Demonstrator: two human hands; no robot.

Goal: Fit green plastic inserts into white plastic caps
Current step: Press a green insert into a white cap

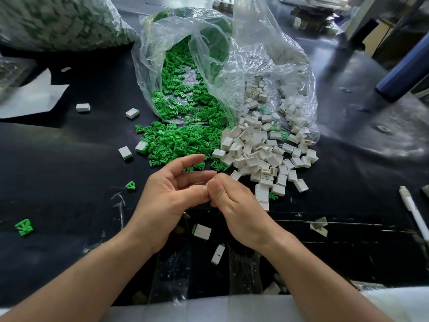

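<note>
Green plastic inserts (pixel 176 140) spill from a clear bag (pixel 162 54) at 12 o'clock of the hands, with the white plastic caps (pixel 260 156) heaped at 1 o'clock on the black table (pixel 69 163). The left hand (pixel 171 194) lies palm up with its fingers loosely spread. The right hand (pixel 234 201) curls thumb and fingers to pinch a small white piece (pixel 206 185), mostly hidden, against the left fingertips.

— Where are my hands?
— Your left hand (pixel 171 194) lies palm up with loose fingers. Your right hand (pixel 234 201) curls at its fingertips, pinching a white piece (pixel 206 185), mostly hidden.
— And the parts?
— Green inserts (pixel 181 140) spill from a clear bag (pixel 255 54). White caps (pixel 260 154) lie just beside them on the dark table (pixel 69 159).
</note>
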